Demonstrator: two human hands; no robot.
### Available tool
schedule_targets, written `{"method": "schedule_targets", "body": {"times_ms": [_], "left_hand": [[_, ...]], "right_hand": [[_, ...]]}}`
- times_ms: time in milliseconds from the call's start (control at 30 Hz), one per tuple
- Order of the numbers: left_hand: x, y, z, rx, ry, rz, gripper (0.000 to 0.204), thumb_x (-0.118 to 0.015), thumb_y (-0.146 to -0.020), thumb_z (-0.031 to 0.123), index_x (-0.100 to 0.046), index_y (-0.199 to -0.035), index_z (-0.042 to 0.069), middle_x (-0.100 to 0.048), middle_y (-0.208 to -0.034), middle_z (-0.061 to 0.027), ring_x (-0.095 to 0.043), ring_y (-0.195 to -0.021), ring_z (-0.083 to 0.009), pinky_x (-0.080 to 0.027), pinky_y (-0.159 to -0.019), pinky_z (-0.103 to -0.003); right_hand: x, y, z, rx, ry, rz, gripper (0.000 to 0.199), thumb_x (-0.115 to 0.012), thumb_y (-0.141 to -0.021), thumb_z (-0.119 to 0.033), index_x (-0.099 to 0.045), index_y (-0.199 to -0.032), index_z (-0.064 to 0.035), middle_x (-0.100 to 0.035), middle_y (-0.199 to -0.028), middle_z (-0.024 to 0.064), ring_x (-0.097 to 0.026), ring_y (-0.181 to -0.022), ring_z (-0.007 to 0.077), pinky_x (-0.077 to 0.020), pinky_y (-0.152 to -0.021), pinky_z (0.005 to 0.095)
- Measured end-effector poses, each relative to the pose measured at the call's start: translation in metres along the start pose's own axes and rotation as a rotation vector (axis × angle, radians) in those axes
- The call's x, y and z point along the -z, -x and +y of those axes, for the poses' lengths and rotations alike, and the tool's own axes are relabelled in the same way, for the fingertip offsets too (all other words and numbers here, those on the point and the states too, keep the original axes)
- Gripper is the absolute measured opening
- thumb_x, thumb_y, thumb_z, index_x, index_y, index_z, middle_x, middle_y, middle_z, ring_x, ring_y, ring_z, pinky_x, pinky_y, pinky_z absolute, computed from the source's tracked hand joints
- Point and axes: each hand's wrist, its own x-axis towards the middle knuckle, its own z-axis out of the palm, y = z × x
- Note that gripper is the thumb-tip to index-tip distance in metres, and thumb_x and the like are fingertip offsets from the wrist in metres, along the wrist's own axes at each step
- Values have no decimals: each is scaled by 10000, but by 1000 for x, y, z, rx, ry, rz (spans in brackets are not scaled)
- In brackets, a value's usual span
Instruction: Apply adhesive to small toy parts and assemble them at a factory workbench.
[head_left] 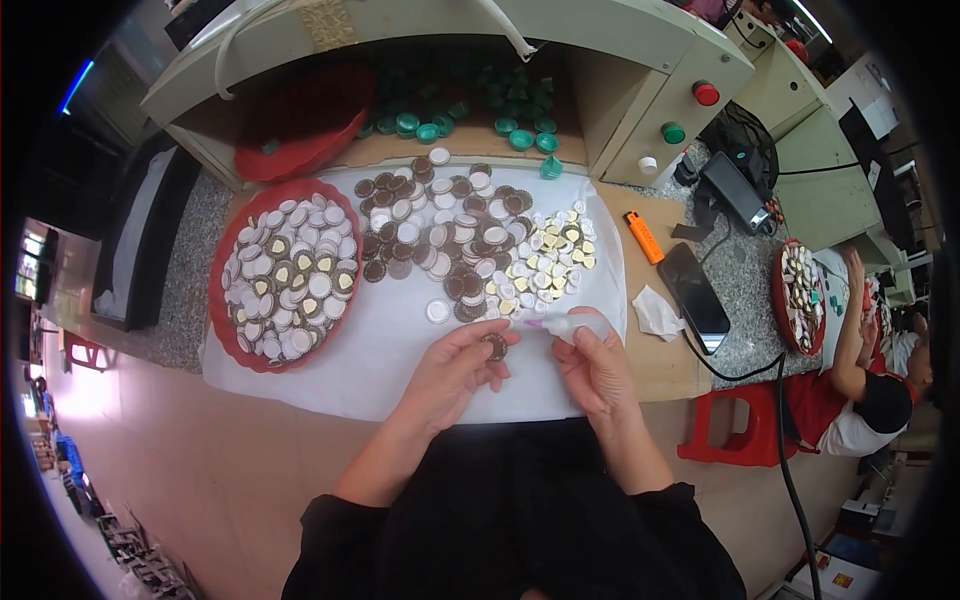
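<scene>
Between the fingertips of my left hand [455,370] is a brown round disc with a scalloped edge [495,347]. My right hand [598,368] grips a small translucent squeeze bottle [578,324], its thin purple nozzle [535,323] pointing left toward the disc but apart from it. Just beyond my hands, a loose pile of brown and white scalloped discs [440,225] spreads over a white sheet [400,385]. To its right lie many small gold and white pieces [545,262]. At the left, a red basket [217,300] holds many white discs, some with gold pieces on top.
Green cups [520,139] and another red basket [290,150] sit under the machine housing [640,100]. An orange lighter-like tool [644,238], a phone [693,298] with a black cable, and crumpled tissue [658,313] lie at right. Beyond, a co-worker [850,400] sits near a filled red basket [778,300].
</scene>
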Motion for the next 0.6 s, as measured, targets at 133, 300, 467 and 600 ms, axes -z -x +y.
{"method": "schedule_targets", "body": {"times_ms": [133,300,467,600], "left_hand": [[-4,-2,1,-40,221,-25,336,-412,-853,111,-360,-1171,13,-470,-1108,-161,-526,-930,-249,-442,-732,-288],[2,-3,-2,-71,227,-43,351,-426,-855,147,-355,-1174,21,-443,-1137,-147,-475,-1021,-267,-416,-828,-326],[9,-6,-9,-142,260,-74,406,-493,-827,162,-365,-1187,23,-457,-1126,-101,-480,-952,-194,-400,-774,-263],[10,-6,-10,-141,287,-84,422,-491,-829,186,-368,-1194,13,-466,-1111,-90,-476,-878,-156,-389,-750,-248]], "right_hand": [[6,-2,1,47,-26,-42,174,-562,-779,-108,-484,-915,-32,-530,-868,72,-497,-727,112,-415,-625,228],[-6,2,-5,103,169,-32,179,-489,-830,-162,-458,-942,-25,-530,-852,74,-493,-705,126,-406,-613,246],[-9,9,4,347,554,-72,231,-501,-822,-183,-426,-955,-10,-495,-869,93,-487,-718,140,-400,-628,247],[-4,10,7,624,963,-181,260,-513,-812,-187,-412,-958,3,-448,-888,100,-463,-744,142,-381,-663,246]]}}
